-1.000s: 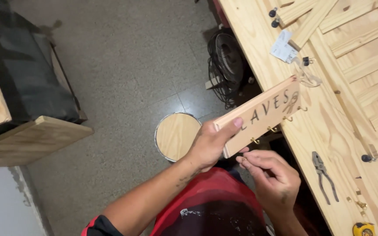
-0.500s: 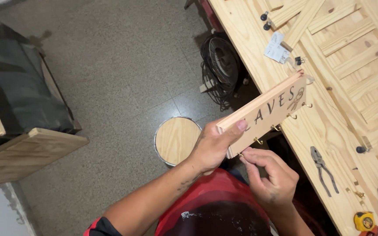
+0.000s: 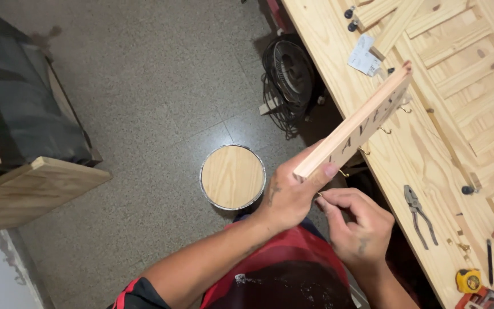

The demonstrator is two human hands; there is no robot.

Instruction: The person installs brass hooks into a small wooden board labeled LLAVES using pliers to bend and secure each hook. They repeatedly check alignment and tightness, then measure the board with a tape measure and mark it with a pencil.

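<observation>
**Fitting a small hook into the edge of a lettered plank**

The left hand [image 3: 293, 191] is closed around the near end of the lettered wooden plank [image 3: 357, 127], holding it tilted over the near edge of the workbench [image 3: 338, 68]. The right hand [image 3: 354, 226] pinches what looks like a small brass hook [image 3: 343, 173] at the plank's lower edge; it is too small to be sure. Further hooks [image 3: 382, 130] already hang along that edge. Next, judging by this, the hook needs steady twisting while the plank stays braced. Pliers [image 3: 418, 213] lie right.

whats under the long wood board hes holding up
Small brass hooks hang along the underside of the wood board. The right hand pinches at one near the left hand. Below lies the workbench; the floor beneath the board's near end is covered.
</observation>
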